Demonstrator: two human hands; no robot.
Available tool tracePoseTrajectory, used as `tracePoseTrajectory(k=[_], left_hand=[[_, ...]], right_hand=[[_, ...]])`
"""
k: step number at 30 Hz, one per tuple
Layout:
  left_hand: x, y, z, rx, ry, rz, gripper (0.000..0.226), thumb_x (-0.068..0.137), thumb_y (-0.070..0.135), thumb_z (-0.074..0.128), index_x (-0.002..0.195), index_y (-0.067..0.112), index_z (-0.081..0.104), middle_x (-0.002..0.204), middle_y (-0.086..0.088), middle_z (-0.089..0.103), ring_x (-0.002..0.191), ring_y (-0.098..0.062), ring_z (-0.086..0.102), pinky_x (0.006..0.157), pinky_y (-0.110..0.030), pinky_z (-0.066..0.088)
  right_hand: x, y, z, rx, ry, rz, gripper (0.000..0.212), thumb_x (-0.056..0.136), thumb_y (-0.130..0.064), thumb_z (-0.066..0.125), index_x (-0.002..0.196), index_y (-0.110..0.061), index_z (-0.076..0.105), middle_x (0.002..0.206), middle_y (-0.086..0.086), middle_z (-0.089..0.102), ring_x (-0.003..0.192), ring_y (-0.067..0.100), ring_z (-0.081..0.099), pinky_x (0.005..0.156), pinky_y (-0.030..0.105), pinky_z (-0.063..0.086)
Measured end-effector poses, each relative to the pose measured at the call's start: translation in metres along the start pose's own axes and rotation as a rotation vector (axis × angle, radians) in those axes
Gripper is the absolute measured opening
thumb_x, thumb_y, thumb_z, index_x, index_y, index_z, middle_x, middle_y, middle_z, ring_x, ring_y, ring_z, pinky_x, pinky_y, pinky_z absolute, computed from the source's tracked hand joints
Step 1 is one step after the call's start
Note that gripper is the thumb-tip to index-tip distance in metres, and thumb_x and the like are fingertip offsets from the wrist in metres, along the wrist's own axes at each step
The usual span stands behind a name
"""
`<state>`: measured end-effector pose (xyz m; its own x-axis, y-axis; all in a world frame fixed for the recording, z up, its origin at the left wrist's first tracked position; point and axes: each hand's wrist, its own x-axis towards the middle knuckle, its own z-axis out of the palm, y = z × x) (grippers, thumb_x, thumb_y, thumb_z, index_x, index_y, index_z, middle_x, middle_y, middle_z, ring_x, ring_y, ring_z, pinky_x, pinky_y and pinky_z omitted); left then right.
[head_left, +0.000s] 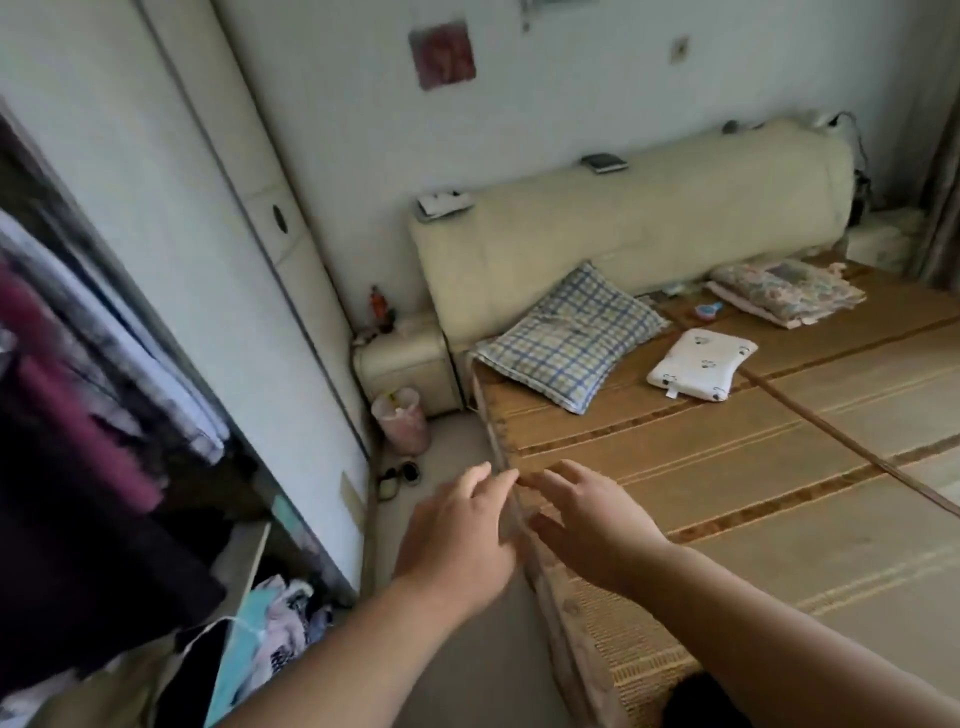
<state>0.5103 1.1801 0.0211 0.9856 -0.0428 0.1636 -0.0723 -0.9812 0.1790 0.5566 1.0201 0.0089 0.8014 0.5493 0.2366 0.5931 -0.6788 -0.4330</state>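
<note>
Bedroom | bamboo mat (701, 467) edge | between left hand (457, 540), right hand (592, 525) (fingers (563, 480) spread)

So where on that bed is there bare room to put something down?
The woven mat is bare from the white pillow down to the near edge. Crowded by the headboard: checked pillow, folded floral quilt, small bits between.

The bed (727, 467) fills the right side, with its headboard (623, 223) at the far end. On it lie 2 pillows: the larger pillow (566, 338) against the headboard and the smaller pillow (701, 371) to its right. A folded blanket (784, 291) lies behind that. A nightstand (402, 364) stands left of the headboard, with a bin (402, 421) before it. The wardrobe (104, 364) stands at the left.
</note>
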Motion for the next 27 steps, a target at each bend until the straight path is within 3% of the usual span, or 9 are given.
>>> tracePoseTrajectory(k=[7, 11, 21, 27], left_hand=[[-0.063, -0.123, -0.120, 0.151, 0.290, -0.167, 0.064, 0.082, 0.049, 0.054, 0.141, 0.037, 0.035, 0.148, 0.007, 0.033, 0.135, -0.013, 0.030, 0.111, -0.030, 0.025], [-0.100, -0.174, -0.169, 0.242, 0.439, -0.291, 0.064, 0.082, 0.052, 0.052, 0.141, 0.037, 0.033, 0.149, 0.009, 0.031, 0.135, -0.013, 0.028, 0.109, -0.034, 0.027], [-0.123, -0.236, -0.299, 0.476, 0.799, -0.472, 0.058, 0.078, 0.047, 0.061, 0.132, 0.031, 0.050, 0.143, -0.001, 0.044, 0.133, -0.021, 0.037, 0.108, -0.041, 0.035], [-0.125, -0.254, -0.367, 0.815, 0.932, -0.584, 0.054, 0.067, 0.031, 0.075, 0.119, 0.026, 0.063, 0.131, -0.006, 0.057, 0.132, -0.031, 0.042, 0.102, -0.058, 0.037]], right_hand=[[0.094, -0.151, 0.012, 0.036, 0.094, -0.287, 0.046, 0.089, -0.040, 0.053, 0.133, -0.037, 0.044, 0.130, -0.006, 0.049, 0.119, 0.018, 0.049, 0.097, 0.031, 0.041], [0.137, -0.234, 0.016, 0.058, 0.142, -0.453, 0.046, 0.088, -0.041, 0.054, 0.133, -0.036, 0.045, 0.131, -0.007, 0.050, 0.115, 0.018, 0.052, 0.096, 0.031, 0.043], [0.228, -0.382, -0.017, 0.165, 0.258, -0.779, 0.049, 0.089, -0.043, 0.054, 0.135, -0.035, 0.042, 0.129, -0.007, 0.048, 0.115, 0.015, 0.051, 0.095, 0.029, 0.043], [0.310, -0.434, -0.028, 0.233, 0.282, -0.916, 0.049, 0.088, -0.042, 0.055, 0.135, -0.033, 0.043, 0.128, -0.005, 0.048, 0.109, 0.016, 0.054, 0.087, 0.025, 0.041]])
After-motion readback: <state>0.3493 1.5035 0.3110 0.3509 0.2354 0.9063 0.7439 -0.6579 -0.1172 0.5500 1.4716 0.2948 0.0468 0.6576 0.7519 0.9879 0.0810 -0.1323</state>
